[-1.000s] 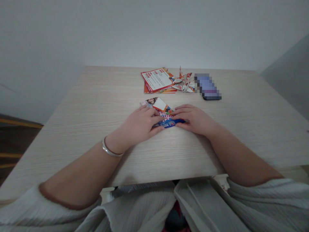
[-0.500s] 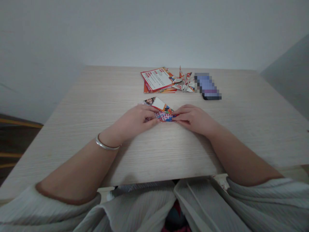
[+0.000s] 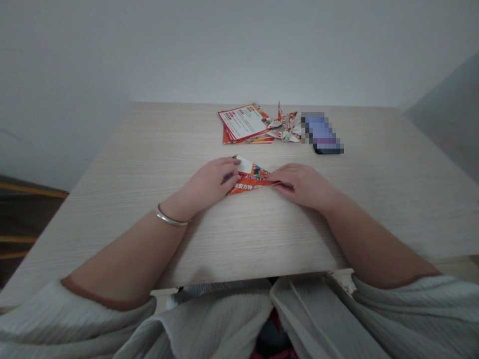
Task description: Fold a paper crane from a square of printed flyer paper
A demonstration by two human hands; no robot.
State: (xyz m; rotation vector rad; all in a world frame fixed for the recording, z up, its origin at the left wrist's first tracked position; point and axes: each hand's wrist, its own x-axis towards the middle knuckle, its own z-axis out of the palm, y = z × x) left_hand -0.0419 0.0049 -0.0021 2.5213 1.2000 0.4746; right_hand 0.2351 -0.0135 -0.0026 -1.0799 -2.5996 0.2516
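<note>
A folded piece of colourful printed paper [image 3: 250, 180], orange and white, lies on the light wooden table [image 3: 149, 164] between my hands. My left hand [image 3: 209, 183], a silver bracelet [image 3: 170, 219] on its wrist, curls its fingers over the paper's left part. My right hand [image 3: 301, 183] pinches and presses the paper's right tip against the table. Both hands rest on the tabletop.
At the back of the table lies a stack of orange and white printed sheets [image 3: 243, 123]. Beside it stands a folded paper crane [image 3: 287, 127], then a dark phone [image 3: 324, 135]. A pale wall rises behind the table.
The paper's blue lower flap has been folded up; an orange face now shows. My left hand shifted slightly up and left, and my right hand stayed at the right tip.
</note>
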